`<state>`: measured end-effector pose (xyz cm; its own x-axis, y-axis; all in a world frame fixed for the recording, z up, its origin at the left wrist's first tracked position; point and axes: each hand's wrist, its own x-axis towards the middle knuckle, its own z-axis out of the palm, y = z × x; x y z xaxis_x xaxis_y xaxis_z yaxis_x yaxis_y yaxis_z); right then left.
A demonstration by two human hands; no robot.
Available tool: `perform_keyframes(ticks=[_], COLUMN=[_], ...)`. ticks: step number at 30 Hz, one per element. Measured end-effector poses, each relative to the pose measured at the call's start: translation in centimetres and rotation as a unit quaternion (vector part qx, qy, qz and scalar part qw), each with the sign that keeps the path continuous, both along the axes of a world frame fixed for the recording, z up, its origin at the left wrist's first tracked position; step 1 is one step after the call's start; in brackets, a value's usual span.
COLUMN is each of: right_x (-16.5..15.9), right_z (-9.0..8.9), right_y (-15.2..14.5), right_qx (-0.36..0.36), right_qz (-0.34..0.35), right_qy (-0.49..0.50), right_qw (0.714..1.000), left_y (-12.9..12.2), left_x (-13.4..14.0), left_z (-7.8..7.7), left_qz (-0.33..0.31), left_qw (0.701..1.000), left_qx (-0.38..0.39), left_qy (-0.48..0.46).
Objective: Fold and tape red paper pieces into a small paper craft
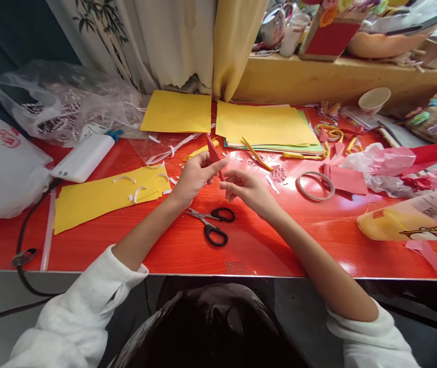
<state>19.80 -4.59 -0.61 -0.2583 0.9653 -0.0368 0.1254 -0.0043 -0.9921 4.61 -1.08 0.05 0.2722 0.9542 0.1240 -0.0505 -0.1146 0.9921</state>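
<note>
My left hand (pixel 199 175) pinches a narrow folded strip of red paper (pixel 213 151), its pointed end sticking up past the thumb. At the strip's lower end, my right hand (pixel 247 189) is closed, thumb and fingertips pressed together on the paper. Just below both hands lies a pair of scissors (pixel 212 225) with black handles, its blades spread slightly apart and partly behind my left wrist. A rolled yellow paper piece (pixel 203 149) rests behind my left hand. Yellow paper strips (pixel 257 154) and small white scraps lie beyond the fingers.
Yellow sheets (pixel 264 122) are stacked at the back of the red table (pixel 279 250). Cut yellow paper (pixel 103 197) lies left, near a white power strip (pixel 84 157). A tape roll (pixel 315 185), red paper (pixel 346 180) and a printed plastic cup (pixel 413 217) are on the right.
</note>
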Motion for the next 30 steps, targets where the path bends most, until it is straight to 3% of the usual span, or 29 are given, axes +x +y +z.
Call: perform_keyframes(ticks=[9, 15, 19, 30], right_x=[0.6, 0.6, 0.6, 0.6], right_z=[0.9, 1.1, 1.1, 1.5], right_y=[0.0, -0.3, -0.4, -0.4], right_qx=[0.016, 0.118, 0.099, 0.069], right_qz=[0.029, 0.003, 0.015, 0.041], right_qy=[-0.086, -0.100, -0.093, -0.108], right_qw=[0.996, 0.988, 0.991, 0.991], left_y=[0.6, -0.1, -0.6, -0.3], left_x=[-0.7, -0.2, 0.4, -0.1], left_z=[0.8, 0.1, -0.2, -0.2], left_qz=[0.095, 0.029, -0.003, 0.036], left_qw=[0.992, 0.998, 1.000, 0.999], left_qx=[0.076, 0.055, 0.029, 0.022], left_qy=[-0.014, -0.026, -0.003, -0.015])
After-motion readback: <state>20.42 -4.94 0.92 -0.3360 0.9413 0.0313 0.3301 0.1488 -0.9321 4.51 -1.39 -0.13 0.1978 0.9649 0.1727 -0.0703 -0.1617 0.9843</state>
